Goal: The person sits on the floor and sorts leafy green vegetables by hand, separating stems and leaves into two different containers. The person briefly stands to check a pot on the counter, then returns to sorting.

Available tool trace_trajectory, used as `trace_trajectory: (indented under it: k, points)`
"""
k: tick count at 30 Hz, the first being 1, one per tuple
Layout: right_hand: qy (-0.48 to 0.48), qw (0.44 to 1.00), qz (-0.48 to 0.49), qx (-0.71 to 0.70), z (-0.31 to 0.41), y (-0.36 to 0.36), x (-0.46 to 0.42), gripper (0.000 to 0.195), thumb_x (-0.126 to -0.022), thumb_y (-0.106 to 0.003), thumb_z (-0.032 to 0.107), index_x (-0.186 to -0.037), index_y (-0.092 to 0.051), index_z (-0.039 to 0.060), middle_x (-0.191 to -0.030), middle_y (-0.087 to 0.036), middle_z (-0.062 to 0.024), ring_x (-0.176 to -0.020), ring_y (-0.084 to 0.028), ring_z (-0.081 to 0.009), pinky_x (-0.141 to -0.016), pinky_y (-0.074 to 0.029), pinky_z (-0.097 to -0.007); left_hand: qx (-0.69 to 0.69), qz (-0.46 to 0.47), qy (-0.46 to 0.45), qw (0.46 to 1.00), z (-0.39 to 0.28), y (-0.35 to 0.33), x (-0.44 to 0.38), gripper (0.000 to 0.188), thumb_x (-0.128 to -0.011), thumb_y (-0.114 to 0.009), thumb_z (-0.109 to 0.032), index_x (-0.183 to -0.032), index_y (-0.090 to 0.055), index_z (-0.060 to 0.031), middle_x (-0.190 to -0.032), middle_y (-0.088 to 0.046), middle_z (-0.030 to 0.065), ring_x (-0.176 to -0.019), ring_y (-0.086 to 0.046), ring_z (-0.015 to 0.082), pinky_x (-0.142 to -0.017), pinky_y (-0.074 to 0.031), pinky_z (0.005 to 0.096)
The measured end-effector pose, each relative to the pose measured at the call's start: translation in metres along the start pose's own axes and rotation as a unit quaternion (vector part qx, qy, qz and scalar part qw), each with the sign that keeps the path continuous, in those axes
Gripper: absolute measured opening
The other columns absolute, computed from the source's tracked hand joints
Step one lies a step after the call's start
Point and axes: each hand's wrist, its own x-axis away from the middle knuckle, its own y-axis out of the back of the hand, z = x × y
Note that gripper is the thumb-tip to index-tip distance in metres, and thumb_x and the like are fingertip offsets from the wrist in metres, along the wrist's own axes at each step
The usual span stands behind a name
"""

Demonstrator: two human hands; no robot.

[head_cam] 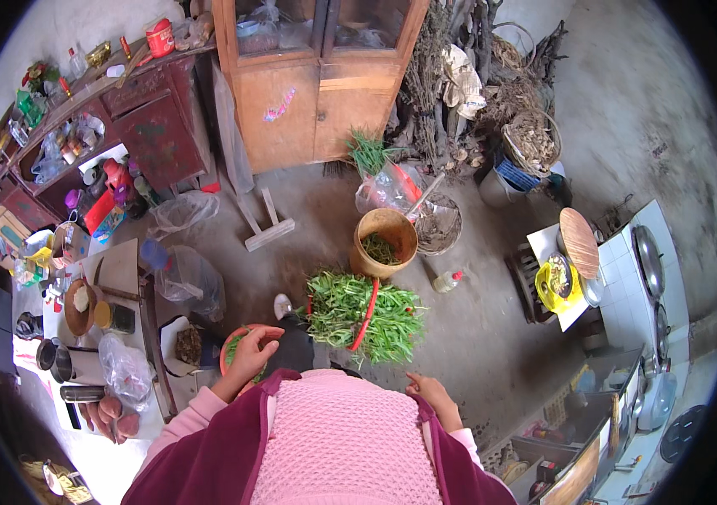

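My left hand [254, 355] hangs over the rim of an orange-red basin [232, 338] with some greens inside; its thumb and fingers are apart, with nothing seen between them. To the right of my body is my right hand [431, 392], empty, the index finger extended. Ahead of me a red-handled basket heaped with leafy greens [390, 322] stands on the floor. Just behind it is a tan bucket [368, 262] holding some plant stems. The basin is partly hidden by my left hand and sleeve.
A table [115, 268] with jars and sweet potatoes stands at the left. A wooden cabinet [276, 120] is at the back. Beyond the bucket lie a wicker basket [450, 237] and a plastic bag [374, 192]. A bottle [445, 282] stands on the floor; a small table [570, 315] is at the right.
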Motion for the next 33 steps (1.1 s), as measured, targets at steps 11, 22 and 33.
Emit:
trace_trajectory:
  k: [11, 22, 33]
  points:
    - [0.009, 0.994, -0.004, -0.104, 0.11, -0.005, -0.191, 0.044, -0.083, -0.058, 0.033, -0.123, -0.055, 0.0143, -0.091, -0.067, -0.0159, -0.086, -0.064, -0.0334, -0.073, -0.049, -0.0428, -0.051, 0.055, 0.008, 0.997, 0.032, 0.147, -0.207, 0.028, -0.087, -0.057, -0.01, -0.114, -0.058, -0.0022, -0.106, -0.062, 0.0067, -0.095, -0.058, 0.0132, -0.083, -0.046, 0.0274]
    - [0.043, 0.986, 0.013, -0.16, 0.291, 0.032, -0.339, 0.043, -0.084, -0.056, 0.029, -0.125, -0.053, 0.0151, -0.091, -0.067, -0.0156, -0.083, -0.064, -0.0329, -0.074, -0.05, -0.0425, -0.105, 0.084, 0.024, 0.991, 0.001, 0.324, -0.394, 0.022, -0.087, -0.056, -0.006, -0.109, -0.061, -0.0064, -0.103, -0.062, 0.004, -0.093, -0.058, 0.0121, -0.081, -0.046, 0.0259]
    - [-0.123, 0.971, -0.058, -0.195, 0.286, 0.019, -0.358, 0.042, -0.08, -0.054, 0.026, -0.121, -0.057, 0.0162, -0.095, -0.065, -0.0189, -0.088, -0.063, -0.0363, -0.078, -0.05, -0.0474, -0.171, 0.295, 0.021, 0.94, -0.03, 0.26, -0.515, 0.025, -0.084, -0.057, -0.005, -0.108, -0.062, -0.0036, -0.1, -0.065, 0.0074, -0.09, -0.062, 0.0139, -0.078, -0.049, 0.0257]
